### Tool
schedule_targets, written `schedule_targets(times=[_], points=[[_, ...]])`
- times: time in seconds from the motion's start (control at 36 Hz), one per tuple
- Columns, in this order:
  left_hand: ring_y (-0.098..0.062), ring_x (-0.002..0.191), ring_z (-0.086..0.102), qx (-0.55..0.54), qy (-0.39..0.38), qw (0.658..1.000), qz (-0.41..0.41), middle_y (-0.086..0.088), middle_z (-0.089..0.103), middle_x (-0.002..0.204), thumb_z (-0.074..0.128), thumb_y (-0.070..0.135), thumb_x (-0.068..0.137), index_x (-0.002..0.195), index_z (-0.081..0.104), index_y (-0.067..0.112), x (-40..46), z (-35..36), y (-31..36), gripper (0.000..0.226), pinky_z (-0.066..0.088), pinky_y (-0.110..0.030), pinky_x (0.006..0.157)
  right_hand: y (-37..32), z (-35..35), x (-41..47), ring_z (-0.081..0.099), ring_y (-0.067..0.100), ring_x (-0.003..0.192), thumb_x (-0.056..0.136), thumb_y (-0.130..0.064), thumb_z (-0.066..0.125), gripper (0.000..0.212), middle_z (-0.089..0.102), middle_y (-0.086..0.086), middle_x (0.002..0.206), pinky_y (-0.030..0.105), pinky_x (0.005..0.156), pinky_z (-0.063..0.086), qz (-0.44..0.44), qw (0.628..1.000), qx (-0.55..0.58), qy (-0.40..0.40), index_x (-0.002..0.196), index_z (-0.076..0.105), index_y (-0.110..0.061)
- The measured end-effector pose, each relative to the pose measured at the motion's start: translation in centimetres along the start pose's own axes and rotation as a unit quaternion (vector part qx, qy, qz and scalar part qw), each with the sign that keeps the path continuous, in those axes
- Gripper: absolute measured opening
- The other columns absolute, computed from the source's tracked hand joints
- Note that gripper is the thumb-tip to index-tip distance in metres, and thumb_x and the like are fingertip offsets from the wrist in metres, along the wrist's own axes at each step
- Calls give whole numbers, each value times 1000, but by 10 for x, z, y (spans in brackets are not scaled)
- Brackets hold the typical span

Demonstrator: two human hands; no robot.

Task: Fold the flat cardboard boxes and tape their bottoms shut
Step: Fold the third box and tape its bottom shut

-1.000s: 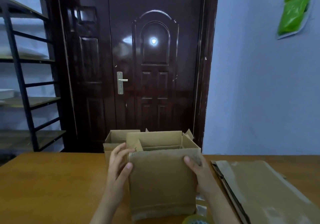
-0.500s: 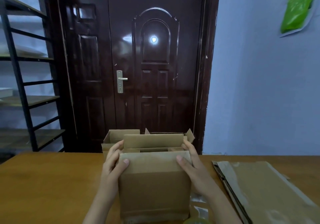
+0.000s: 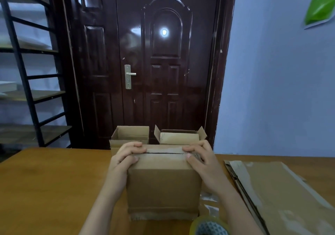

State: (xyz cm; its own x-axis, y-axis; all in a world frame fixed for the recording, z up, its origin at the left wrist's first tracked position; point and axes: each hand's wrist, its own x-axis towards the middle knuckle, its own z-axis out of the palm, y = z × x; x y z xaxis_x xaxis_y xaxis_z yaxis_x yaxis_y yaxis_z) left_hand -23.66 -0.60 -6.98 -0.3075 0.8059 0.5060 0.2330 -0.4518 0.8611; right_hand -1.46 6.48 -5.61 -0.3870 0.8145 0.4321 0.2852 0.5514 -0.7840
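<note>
A brown cardboard box [image 3: 164,187] stands on the wooden table [image 3: 45,184] in front of me. Its two top flaps are folded down and meet at a dark seam. My left hand [image 3: 125,157] grips the box's top left corner, fingers curled over the far flap, thumb on the near one. My right hand [image 3: 201,159] grips the top right corner the same way. A roll of clear tape [image 3: 208,225] lies at the bottom edge, right of the box.
Two folded boxes stand open-topped at the table's far edge: one [image 3: 129,137] on the left, one [image 3: 178,136] on the right. A stack of flat cardboard [image 3: 282,193] lies to the right. A dark door [image 3: 163,62] and a metal shelf [image 3: 27,71] stand behind.
The box's top flaps stood open before; both hands have pushed them down until they meet. My hands moved from the box's sides up onto its top corners.
</note>
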Motion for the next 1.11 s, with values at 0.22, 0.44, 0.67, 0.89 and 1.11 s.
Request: schedule_targets(times=[0.22, 0.44, 0.67, 0.89, 1.11], points=[[11, 97, 56, 57, 1, 998, -12, 2, 65, 114, 45, -10, 88, 87, 74, 2, 4, 0, 4, 31, 37, 0, 79, -4, -2, 0, 45, -3, 105, 94, -17, 53, 19, 46, -11, 105, 10, 81, 35, 0, 1000, -1, 5, 105, 68, -20], [12, 100, 55, 59, 13, 998, -14, 8, 65, 114, 48, -5, 89, 85, 74, 10, 1, 3, 6, 31, 36, -8, 86, -4, 2, -2, 44, -7, 104, 96, -20, 47, 23, 47, -11, 105, 5, 76, 35, 15, 1000, -12, 16, 109, 67, -21], [4, 111, 50, 66, 4, 998, -21, 5, 62, 121, 49, 3, 92, 86, 74, 13, -4, 4, 10, 28, 33, -11, 89, -5, 5, -1, 43, -10, 96, 97, -17, 45, 27, 48, -7, 105, 2, 71, 33, 22, 999, -30, 33, 111, 67, -18], [-11, 123, 43, 232, -81, 969, -38, 7, 50, 137, 43, 13, 99, 105, 69, 17, 0, -6, 19, 27, 30, -28, 102, -7, 5, -1, 52, 12, 98, 100, -27, 36, 31, 48, -9, 105, 30, 81, 46, 24, 987, -157, 14, 116, 62, -23], [-21, 125, 43, 569, -151, 807, 48, 4, 57, 128, 42, 14, 90, 120, 59, 25, 16, -4, 71, 36, 28, -47, 108, -35, -13, 4, 50, 19, 121, 98, -32, 42, 38, 54, -2, 135, 44, 103, 40, 60, 970, -226, -62, 133, 50, -23]])
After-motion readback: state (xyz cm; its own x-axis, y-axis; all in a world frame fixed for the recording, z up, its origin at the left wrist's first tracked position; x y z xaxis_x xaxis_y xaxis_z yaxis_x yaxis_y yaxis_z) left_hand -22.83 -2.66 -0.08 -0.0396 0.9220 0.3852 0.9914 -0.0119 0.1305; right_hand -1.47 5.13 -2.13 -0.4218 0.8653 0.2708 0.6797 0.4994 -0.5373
